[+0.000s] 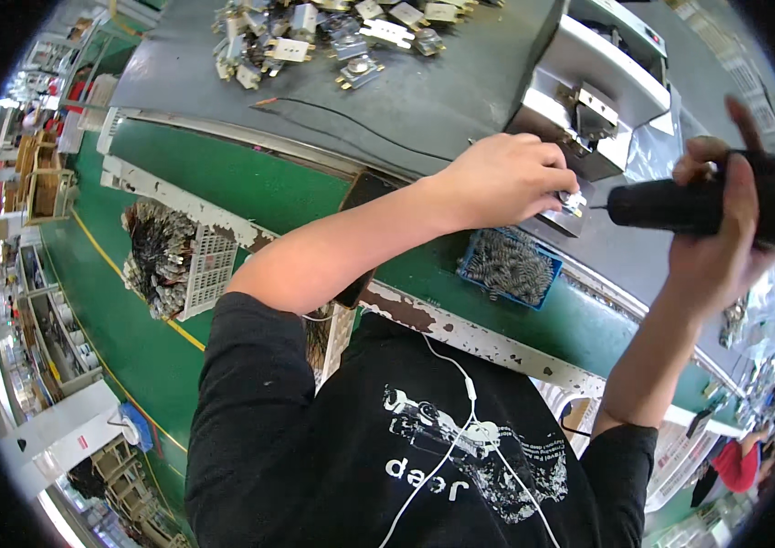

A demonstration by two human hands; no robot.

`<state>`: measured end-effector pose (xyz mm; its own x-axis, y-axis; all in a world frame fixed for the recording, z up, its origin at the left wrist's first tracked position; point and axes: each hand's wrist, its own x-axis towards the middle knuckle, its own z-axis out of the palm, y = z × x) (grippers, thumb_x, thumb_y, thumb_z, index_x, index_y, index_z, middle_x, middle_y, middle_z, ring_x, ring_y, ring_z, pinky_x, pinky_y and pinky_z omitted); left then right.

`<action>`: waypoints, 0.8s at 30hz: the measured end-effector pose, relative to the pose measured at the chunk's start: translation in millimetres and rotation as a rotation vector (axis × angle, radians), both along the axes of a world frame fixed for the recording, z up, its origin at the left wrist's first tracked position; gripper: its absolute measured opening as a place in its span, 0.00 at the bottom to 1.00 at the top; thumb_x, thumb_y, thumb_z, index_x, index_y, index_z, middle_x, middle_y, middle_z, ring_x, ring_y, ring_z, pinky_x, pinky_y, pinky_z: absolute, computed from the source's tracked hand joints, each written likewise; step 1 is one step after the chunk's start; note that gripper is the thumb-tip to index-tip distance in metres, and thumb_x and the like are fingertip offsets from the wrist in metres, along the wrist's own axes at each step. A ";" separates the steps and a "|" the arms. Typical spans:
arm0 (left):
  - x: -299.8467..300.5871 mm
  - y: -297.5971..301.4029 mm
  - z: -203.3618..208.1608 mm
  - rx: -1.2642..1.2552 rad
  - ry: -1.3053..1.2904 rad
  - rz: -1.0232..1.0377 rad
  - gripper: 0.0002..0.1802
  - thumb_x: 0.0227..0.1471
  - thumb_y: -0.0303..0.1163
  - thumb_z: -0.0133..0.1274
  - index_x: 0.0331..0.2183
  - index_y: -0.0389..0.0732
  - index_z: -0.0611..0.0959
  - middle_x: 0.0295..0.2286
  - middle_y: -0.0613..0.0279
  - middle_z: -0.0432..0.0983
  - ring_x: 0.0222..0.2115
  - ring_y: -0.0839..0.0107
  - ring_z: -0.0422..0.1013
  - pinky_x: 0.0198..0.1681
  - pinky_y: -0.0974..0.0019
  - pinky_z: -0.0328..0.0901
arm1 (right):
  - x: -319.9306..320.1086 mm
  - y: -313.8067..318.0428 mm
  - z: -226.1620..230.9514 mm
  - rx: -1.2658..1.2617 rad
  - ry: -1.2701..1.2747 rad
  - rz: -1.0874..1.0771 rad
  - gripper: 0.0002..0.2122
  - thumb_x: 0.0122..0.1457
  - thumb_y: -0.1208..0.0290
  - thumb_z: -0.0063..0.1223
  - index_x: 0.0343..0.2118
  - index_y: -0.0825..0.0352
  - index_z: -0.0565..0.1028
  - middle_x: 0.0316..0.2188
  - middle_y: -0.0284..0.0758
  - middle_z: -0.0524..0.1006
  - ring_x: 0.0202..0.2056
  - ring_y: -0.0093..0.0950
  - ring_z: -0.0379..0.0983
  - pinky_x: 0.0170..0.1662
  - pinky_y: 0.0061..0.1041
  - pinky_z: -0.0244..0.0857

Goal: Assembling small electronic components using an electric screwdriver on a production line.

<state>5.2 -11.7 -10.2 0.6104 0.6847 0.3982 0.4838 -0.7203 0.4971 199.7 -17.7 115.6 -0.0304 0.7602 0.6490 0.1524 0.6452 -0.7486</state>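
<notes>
My left hand [517,181] reaches across to a small metal block at the table's edge, its fingers closed on a small shiny part [573,202] that sits there. The fingers cover much of that part. In my right hand [732,215] is a black electric screwdriver [670,205], held roughly level. Its thin bit points left toward the small part, with a gap between them. Just beyond my left hand stands a metal screw feeder [588,100] with an open front.
A heap of small white and clear parts with metal tabs [291,46] lies on the grey table [460,87]. A dark wire [342,114] runs across it. Under the table edge, a blue basket [469,269] holds coiled metal pieces. A white crate [214,269] of bundled parts is lower left.
</notes>
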 end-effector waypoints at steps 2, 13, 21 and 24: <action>-4.7 -1.8 -5.4 -0.006 -0.007 0.017 0.12 0.51 0.37 0.60 0.41 0.51 0.83 0.37 0.69 0.74 0.40 0.63 0.72 0.44 0.59 0.69 | -10.0 2.9 -14.2 -0.039 0.108 0.028 0.15 0.61 0.77 0.52 0.46 0.84 0.71 0.24 0.42 0.76 0.23 0.26 0.72 0.30 0.24 0.68; -1.5 -3.4 -0.2 -0.023 0.040 0.015 0.12 0.53 0.36 0.59 0.42 0.52 0.82 0.38 0.68 0.73 0.40 0.62 0.72 0.44 0.58 0.70 | -8.5 7.1 -36.3 -0.063 0.071 0.049 0.32 0.59 0.83 0.52 0.64 0.66 0.52 0.37 0.49 0.77 0.24 0.26 0.73 0.28 0.28 0.70; 1.6 -3.6 -0.1 -0.040 0.037 0.022 0.11 0.52 0.35 0.59 0.40 0.50 0.82 0.37 0.67 0.73 0.41 0.62 0.72 0.44 0.57 0.69 | -20.4 10.9 -34.3 -0.021 0.081 -0.048 0.07 0.60 0.80 0.55 0.39 0.77 0.75 0.24 0.39 0.78 0.23 0.24 0.73 0.28 0.22 0.68; 1.7 -1.2 -2.6 -0.028 0.005 0.013 0.11 0.51 0.34 0.60 0.39 0.50 0.82 0.37 0.67 0.73 0.41 0.62 0.73 0.43 0.57 0.69 | -31.3 1.2 -34.4 -0.014 0.113 -0.073 0.06 0.59 0.81 0.56 0.38 0.76 0.75 0.26 0.40 0.79 0.23 0.23 0.74 0.28 0.21 0.69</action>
